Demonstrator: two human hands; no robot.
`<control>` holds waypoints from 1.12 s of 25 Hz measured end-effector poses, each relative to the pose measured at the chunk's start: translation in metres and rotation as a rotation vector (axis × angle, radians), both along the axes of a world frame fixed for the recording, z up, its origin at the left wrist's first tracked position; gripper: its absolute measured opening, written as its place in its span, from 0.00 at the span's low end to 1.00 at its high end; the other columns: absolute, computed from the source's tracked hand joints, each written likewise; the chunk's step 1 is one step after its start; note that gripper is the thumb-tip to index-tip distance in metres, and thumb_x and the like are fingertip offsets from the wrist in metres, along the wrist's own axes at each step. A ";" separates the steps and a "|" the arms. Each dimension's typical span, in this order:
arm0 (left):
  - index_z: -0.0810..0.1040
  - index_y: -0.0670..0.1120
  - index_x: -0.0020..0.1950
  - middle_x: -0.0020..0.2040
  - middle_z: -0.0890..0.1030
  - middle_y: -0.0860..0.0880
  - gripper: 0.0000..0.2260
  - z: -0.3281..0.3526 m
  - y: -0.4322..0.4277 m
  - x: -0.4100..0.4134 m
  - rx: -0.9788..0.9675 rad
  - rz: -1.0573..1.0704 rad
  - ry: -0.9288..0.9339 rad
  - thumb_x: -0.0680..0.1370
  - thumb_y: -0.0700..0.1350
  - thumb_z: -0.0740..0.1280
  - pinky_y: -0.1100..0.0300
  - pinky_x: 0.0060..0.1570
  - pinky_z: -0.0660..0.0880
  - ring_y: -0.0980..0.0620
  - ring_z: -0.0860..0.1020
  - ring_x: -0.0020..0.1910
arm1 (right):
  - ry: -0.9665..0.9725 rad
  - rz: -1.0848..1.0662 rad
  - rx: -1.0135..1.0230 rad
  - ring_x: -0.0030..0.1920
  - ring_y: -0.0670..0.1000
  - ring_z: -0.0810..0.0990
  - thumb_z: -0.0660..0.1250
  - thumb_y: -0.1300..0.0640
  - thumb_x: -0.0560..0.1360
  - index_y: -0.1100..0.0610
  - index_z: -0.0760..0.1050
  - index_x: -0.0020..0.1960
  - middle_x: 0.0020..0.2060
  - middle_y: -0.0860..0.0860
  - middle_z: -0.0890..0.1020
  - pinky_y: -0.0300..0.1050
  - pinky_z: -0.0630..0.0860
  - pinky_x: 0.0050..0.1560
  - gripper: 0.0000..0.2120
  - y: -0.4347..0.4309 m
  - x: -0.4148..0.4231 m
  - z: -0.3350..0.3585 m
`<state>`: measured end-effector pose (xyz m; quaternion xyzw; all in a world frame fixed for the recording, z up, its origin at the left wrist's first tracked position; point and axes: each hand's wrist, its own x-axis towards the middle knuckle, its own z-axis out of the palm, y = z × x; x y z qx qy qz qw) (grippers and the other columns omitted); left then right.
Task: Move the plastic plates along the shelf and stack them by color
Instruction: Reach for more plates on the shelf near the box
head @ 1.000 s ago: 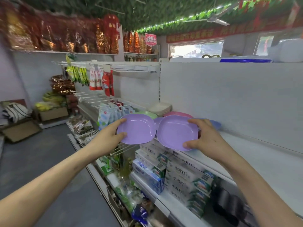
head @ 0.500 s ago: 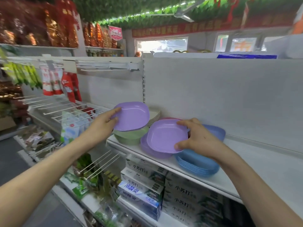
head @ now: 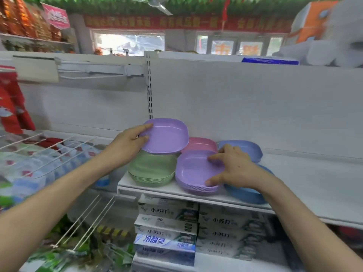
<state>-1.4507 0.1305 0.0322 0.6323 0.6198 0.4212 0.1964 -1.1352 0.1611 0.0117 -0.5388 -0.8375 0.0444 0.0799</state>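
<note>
My left hand (head: pixel 127 142) grips the left rim of a purple plate (head: pixel 167 136) and holds it tilted in the air above the green stack (head: pixel 153 169). On the purple stack (head: pixel 194 173) lies my right hand (head: pixel 235 167), fingers spread and fairly straight, thumb on the front rim and index finger inside the top plate. A pink stack (head: pixel 200 144) stands behind the purple one. One blue stack (head: pixel 247 150) sits at the back, and another blue stack (head: pixel 245 195) lies partly hidden under my right wrist. All stacks stand on the white shelf (head: pixel 304 183).
Toothpaste boxes (head: pixel 167 222) fill the shelf below. White wire hooks (head: pixel 49 146) with packets jut out to the left, with red packets (head: pixel 9 107) hanging beyond. The white back panel (head: pixel 255 105) rises behind the plates.
My right hand has lowered its purple plate onto the purple stack. My left hand carried the other purple plate rightward, over the green stack. The view turned to face the shelf.
</note>
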 end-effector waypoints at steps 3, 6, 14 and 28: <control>0.73 0.51 0.76 0.72 0.74 0.39 0.20 -0.003 0.002 -0.003 -0.016 -0.096 0.007 0.85 0.40 0.61 0.47 0.71 0.67 0.37 0.70 0.71 | -0.004 -0.073 -0.017 0.66 0.53 0.64 0.75 0.30 0.66 0.40 0.76 0.70 0.62 0.46 0.67 0.55 0.62 0.68 0.35 -0.006 -0.003 -0.003; 0.73 0.52 0.76 0.73 0.72 0.40 0.20 -0.006 0.005 -0.001 -0.039 -0.188 0.042 0.85 0.41 0.62 0.47 0.71 0.66 0.37 0.69 0.72 | -0.004 -0.114 -0.035 0.69 0.53 0.63 0.76 0.31 0.65 0.38 0.78 0.67 0.63 0.42 0.66 0.55 0.60 0.65 0.32 -0.012 -0.005 -0.001; 0.74 0.53 0.75 0.72 0.75 0.54 0.21 -0.005 0.029 0.041 -0.149 -0.441 0.286 0.82 0.41 0.63 0.65 0.62 0.65 0.56 0.73 0.64 | 0.349 -0.427 0.212 0.70 0.55 0.68 0.70 0.38 0.75 0.39 0.77 0.67 0.68 0.45 0.73 0.57 0.63 0.68 0.21 -0.045 0.023 0.017; 0.73 0.57 0.75 0.56 0.74 0.51 0.37 -0.011 0.038 0.086 -0.135 -0.320 0.803 0.69 0.72 0.70 0.52 0.60 0.72 0.48 0.71 0.64 | 0.492 -0.469 0.319 0.58 0.49 0.76 0.68 0.42 0.77 0.38 0.78 0.62 0.56 0.41 0.78 0.59 0.69 0.65 0.13 -0.053 0.108 0.005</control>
